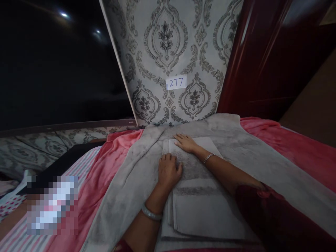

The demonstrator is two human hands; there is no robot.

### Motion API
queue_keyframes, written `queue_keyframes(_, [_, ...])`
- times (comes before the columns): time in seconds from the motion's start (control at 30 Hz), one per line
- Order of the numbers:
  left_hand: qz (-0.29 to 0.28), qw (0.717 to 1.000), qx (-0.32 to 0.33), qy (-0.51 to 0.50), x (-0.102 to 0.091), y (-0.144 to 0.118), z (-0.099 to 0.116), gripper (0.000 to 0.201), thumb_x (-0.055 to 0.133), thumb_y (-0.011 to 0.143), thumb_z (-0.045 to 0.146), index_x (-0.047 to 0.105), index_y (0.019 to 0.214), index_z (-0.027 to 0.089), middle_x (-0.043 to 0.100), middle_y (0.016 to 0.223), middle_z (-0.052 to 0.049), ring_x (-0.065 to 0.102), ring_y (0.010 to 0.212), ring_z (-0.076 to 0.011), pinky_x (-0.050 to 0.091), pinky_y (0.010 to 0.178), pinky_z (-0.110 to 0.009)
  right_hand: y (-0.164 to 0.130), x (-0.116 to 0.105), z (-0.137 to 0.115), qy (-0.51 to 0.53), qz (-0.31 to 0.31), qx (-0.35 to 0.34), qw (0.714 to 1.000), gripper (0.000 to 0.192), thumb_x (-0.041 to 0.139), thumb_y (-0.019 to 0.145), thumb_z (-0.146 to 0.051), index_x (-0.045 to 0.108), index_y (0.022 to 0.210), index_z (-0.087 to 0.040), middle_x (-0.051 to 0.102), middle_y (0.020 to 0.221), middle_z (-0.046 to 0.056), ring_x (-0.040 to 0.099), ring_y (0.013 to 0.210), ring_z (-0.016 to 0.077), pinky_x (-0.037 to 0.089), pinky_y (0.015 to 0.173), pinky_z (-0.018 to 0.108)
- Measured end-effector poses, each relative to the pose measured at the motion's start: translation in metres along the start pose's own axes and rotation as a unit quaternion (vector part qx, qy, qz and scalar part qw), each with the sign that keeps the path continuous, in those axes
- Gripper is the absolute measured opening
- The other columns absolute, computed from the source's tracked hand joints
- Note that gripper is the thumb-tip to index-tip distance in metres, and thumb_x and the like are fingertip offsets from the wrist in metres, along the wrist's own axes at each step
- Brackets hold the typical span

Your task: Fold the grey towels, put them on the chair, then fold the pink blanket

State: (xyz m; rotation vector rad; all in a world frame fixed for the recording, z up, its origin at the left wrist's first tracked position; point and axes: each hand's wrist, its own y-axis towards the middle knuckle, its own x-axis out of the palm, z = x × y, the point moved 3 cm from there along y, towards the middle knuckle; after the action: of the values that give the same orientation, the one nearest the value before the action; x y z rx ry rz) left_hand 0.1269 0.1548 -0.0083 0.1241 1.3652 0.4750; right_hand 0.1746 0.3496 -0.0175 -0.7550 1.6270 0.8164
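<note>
- Nearest my camera, a dark red sleeve (283,213) covers the right arm.
- Behind everything I see a patterned wall (166,45), with a dark television (57,66) at left and a glossy red-brown cabinet (257,63) at right.
- Spread before me is a grey blanket (136,182), lightly creased; a pink blanket (99,178) shows on both sides of it, and a striped sheet (85,164) lies at the left.
- On the grey blanket, in the middle of my view, lies a folded grey cloth (204,210), its layers showing along the left edge. I judge the folding well along: the cloth is in a long, fairly flat block. Slight unevenness at the layered edge and the near end suggests some straightening is left; whether another fold is due, I can't tell.
- My right hand (185,143) rests flat and spread on the cloth's far end, gripping nothing.
- My left hand (168,170) lies palm down at the cloth's left edge, fingers loosely bent, thumb apart, not clenched; I see no pinch on the fabric.
- Smallest: a pale bangle (151,212) on the left wrist, a paper label (176,82) reading 277 on the wall, and a thin bracelet (209,158) on the right wrist.
</note>
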Motion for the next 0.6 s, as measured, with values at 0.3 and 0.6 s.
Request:
queue_keyframes(0.3, [0.052,0.989,-0.099,-0.095,0.009,0.011,-0.029,0.051,0.068,0.082,0.033,0.062,0.131,0.017,0.049,0.150,-0.018,0.048,0.135,-0.0352,0.041,0.111,-0.050,-0.086,-0.014,0.074,0.146,0.171,0.177,0.958,0.076,0.057,0.085,-0.031,0.037,0.157,-0.017,0.037,0.161,0.016,0.034,0.148,0.0338,0.030,0.119,0.054])
queue_keyframes(0.6, [0.065,0.816,-0.248,-0.518,0.018,0.022,-0.073,0.067,0.078,0.073,0.033,0.059,0.134,0.013,0.074,0.091,-0.005,0.071,0.093,-0.0222,0.054,0.087,-0.032,-0.175,0.006,0.091,0.536,0.246,0.290,0.753,0.081,0.057,0.083,-0.044,0.035,0.156,-0.016,0.065,0.133,0.014,0.069,0.109,0.0265,0.057,0.094,0.040])
